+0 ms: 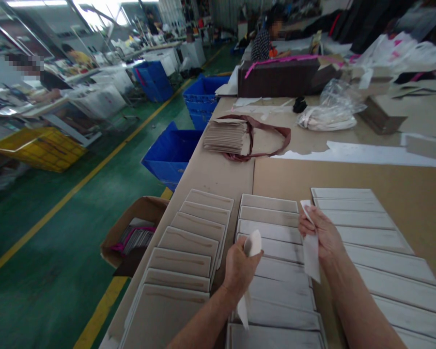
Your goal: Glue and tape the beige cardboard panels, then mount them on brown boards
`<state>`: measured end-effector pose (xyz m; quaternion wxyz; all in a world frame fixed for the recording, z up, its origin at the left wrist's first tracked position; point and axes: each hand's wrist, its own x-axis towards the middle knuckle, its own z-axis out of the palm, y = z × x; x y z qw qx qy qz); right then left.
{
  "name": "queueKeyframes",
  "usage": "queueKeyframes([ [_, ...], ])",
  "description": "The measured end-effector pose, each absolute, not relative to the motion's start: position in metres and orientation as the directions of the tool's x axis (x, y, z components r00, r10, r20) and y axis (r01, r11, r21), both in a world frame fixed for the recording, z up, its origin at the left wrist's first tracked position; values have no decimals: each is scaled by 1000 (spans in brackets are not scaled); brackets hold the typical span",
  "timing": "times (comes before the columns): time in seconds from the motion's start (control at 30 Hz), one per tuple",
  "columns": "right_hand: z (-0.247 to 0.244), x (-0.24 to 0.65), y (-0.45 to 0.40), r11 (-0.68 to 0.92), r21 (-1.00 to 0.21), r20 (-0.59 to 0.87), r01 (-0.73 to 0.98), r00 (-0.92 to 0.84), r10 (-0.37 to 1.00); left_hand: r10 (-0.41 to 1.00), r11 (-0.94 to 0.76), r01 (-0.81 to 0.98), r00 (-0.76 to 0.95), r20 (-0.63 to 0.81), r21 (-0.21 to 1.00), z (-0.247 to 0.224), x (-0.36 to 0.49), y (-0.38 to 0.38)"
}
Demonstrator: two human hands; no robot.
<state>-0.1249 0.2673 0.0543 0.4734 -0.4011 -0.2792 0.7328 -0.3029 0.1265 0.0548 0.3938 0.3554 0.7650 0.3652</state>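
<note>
My left hand (239, 266) is closed round a white paper strip (253, 244), whose lower end hangs beneath the palm. To its right, my right hand (324, 231) pinches a second white paper strip (311, 257) that dangles downward. Both hands are above the middle row of overlapping flat panels (276, 286), pale on their faces with dark edges. Left of my left hand lies a row of beige panels (183, 266), each with a brown streak near its top edge. Beyond my right arm runs another row of whitish panels (388, 252).
A bundle of beige cards (227, 136) with a brown strap sits farther up the table. Behind it are a dark box (279, 77) and a clear plastic bag (330, 106). Blue bins (172, 150) and a cardboard box (140, 232) stand beside the table's left edge. Other people work in the background.
</note>
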Motion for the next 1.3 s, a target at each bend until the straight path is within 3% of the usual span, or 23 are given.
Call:
queueKeyframes([
  [0.07, 52, -134, 282, -395, -904, -336, -163, -300, 893, 901, 415, 540, -354, -250, 732, 54, -314, 136],
  [0.17, 41, -158, 296, -300, -912, -391, 279, -376, 840, 972, 231, 778, -163, -167, 585, 52, -325, 153],
  [0.3, 32, -190, 309, -18, -834, -323, 551, -463, 825, 988, 93, 912, -37, -147, 399, 43, -330, 173],
  [0.37, 30, -201, 312, 94, -809, -273, 580, -513, 814, 987, 77, 940, -25, -158, 333, 38, -330, 179],
  [0.47, 27, -215, 313, 142, -828, -246, 542, -579, 777, 985, 67, 957, -19, -169, 283, 32, -331, 180],
  [0.6, 18, -228, 313, 235, -825, -213, 514, -668, 713, 989, 60, 954, -17, -147, 294, 27, -333, 177],
  [0.77, 11, -236, 316, 343, -749, -160, 567, -657, 737, 992, 62, 950, -26, -120, 306, 20, -334, 174],
  [1.3, 18, -246, 304, 348, -556, -215, 755, -534, 818, 988, 87, 954, -47, -144, 288, 16, -334, 171],
])
